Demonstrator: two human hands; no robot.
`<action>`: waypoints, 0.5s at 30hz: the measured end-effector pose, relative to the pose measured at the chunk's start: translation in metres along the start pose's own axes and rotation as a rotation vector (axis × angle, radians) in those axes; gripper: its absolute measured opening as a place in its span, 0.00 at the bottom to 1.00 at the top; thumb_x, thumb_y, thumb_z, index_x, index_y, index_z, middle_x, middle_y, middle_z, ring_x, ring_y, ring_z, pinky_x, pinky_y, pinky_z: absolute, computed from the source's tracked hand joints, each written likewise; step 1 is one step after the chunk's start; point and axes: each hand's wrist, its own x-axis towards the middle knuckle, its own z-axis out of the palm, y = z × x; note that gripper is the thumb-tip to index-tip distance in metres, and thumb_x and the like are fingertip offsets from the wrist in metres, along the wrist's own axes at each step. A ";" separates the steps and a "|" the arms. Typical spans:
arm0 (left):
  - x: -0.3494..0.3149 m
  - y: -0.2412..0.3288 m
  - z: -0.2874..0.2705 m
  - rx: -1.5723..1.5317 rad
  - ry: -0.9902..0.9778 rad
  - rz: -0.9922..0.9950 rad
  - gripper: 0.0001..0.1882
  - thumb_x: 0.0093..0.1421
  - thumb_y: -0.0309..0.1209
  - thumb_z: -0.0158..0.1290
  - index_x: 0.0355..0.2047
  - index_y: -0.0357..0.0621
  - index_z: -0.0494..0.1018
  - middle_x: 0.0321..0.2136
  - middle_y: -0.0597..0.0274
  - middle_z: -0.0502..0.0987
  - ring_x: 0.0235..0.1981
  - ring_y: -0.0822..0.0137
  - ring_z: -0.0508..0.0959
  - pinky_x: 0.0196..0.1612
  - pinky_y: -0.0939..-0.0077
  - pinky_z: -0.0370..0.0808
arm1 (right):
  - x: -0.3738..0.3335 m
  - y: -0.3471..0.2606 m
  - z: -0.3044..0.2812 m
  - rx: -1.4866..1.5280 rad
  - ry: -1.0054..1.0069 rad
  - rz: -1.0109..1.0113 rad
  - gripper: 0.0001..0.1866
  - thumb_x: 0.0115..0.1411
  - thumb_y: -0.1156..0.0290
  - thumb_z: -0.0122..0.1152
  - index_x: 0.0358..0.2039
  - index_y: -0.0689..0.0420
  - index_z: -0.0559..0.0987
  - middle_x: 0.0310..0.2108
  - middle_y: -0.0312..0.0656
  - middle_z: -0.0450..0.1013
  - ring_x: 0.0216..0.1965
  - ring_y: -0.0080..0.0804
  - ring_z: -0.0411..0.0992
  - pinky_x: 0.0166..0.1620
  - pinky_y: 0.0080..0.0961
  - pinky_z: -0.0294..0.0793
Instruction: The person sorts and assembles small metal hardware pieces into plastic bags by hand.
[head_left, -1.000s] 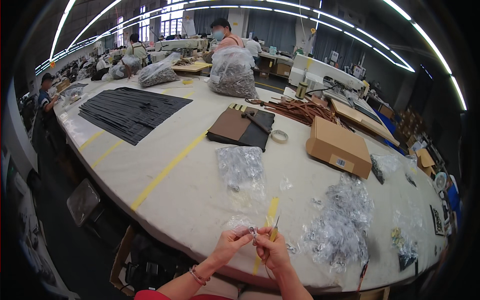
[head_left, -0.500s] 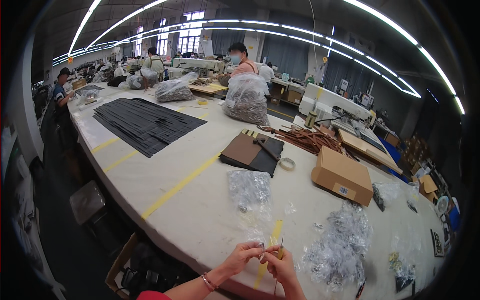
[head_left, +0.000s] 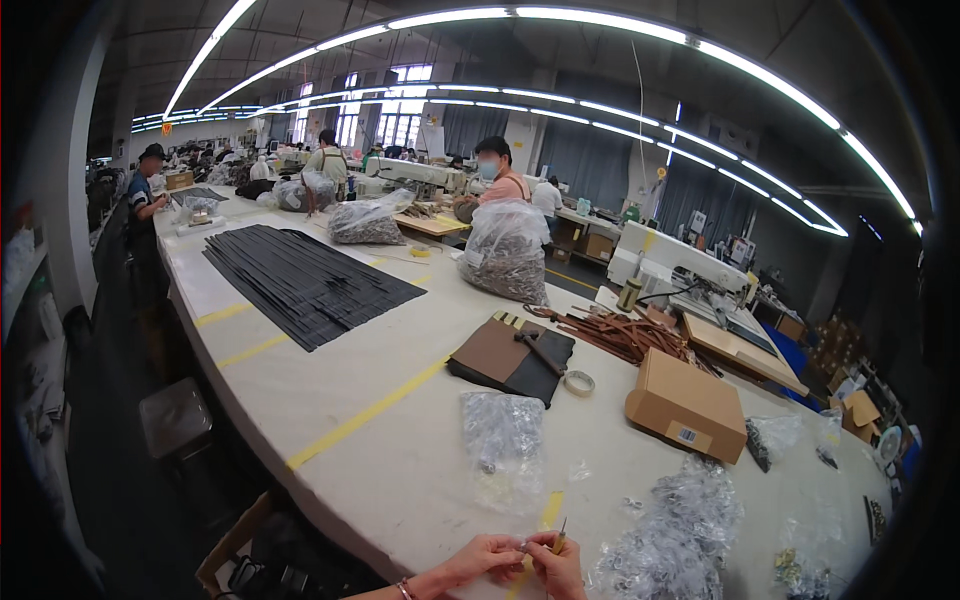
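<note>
At the table's near edge, my left hand (head_left: 484, 558) and my right hand (head_left: 558, 566) meet at the fingertips. My left hand is closed on a small shiny piece (head_left: 522, 546), mostly covered by the fingers and too small to name. An awl-like tool with a yellowish handle (head_left: 559, 542) and a thin pointed tip is gripped in my right hand, point upward. My right fingertips also touch the shiny piece. Just beyond lies a clear plastic bag (head_left: 502, 440). To the right spreads a heap of small clear plastic packets (head_left: 675, 530) with metallic bits inside.
Farther back on the white table (head_left: 370, 375) lie black strips (head_left: 310, 285), a hammer (head_left: 538, 350) on brown and black sheets, a tape roll (head_left: 579, 383), brown straps (head_left: 640, 335) and a cardboard box (head_left: 688, 405). A stool (head_left: 175, 418) stands left. Several people work beyond.
The view has tilted up, so my hands and the table appear lower. My hands remain together, and the shiny piece is now more hidden by the fingers.
</note>
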 end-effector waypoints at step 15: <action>-0.002 0.008 0.005 0.004 -0.017 0.005 0.13 0.57 0.30 0.46 0.40 0.36 0.65 0.27 0.60 0.74 0.24 0.73 0.75 0.26 0.83 0.73 | -0.011 -0.006 0.005 -0.150 0.079 -0.192 0.10 0.47 0.79 0.57 0.32 0.62 0.69 0.19 0.33 0.66 0.19 0.14 0.63 0.20 0.10 0.60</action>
